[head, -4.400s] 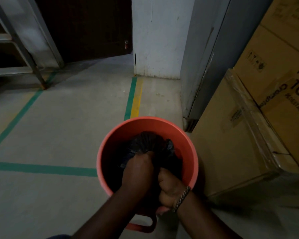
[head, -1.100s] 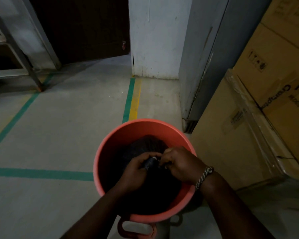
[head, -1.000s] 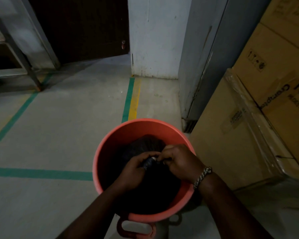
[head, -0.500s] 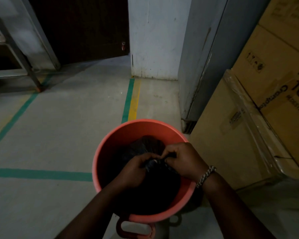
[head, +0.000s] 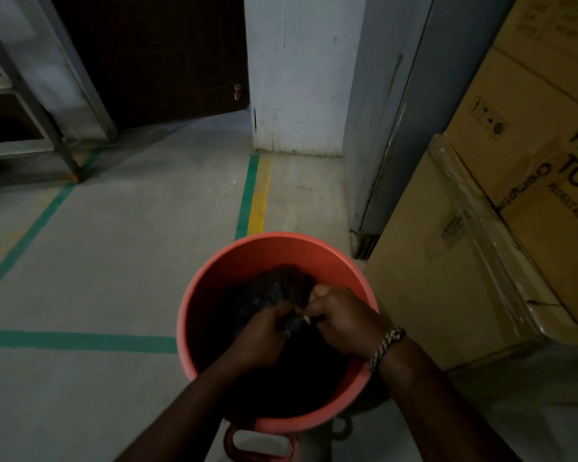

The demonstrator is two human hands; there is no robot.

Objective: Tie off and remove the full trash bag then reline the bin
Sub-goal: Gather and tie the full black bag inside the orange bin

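An orange-red round bin [head: 214, 281] stands on the grey floor, a handle at its near rim. Inside it sits a black trash bag [head: 281, 285], its top gathered into a twisted neck. My left hand [head: 264, 335] grips the neck from the left. My right hand [head: 341, 318], with a bracelet on the wrist, pinches the bag's bunched end from the right, fingers curled. Both hands meet over the middle of the bin. The lower part of the bag is lost in shadow.
Stacked cardboard boxes [head: 481, 245] crowd the bin's right side. A grey metal cabinet [head: 391, 111] and white wall corner [head: 294, 78] stand behind. Green and yellow floor tape [head: 252, 198] runs ahead, and a metal rack leg [head: 67, 161] stands at the far left.
Earlier both fists gripped the bag neck near the bin's near side. Since then the hands have shifted up to the middle, working the twisted end between fingertips; the right hand has moved slightly further away.
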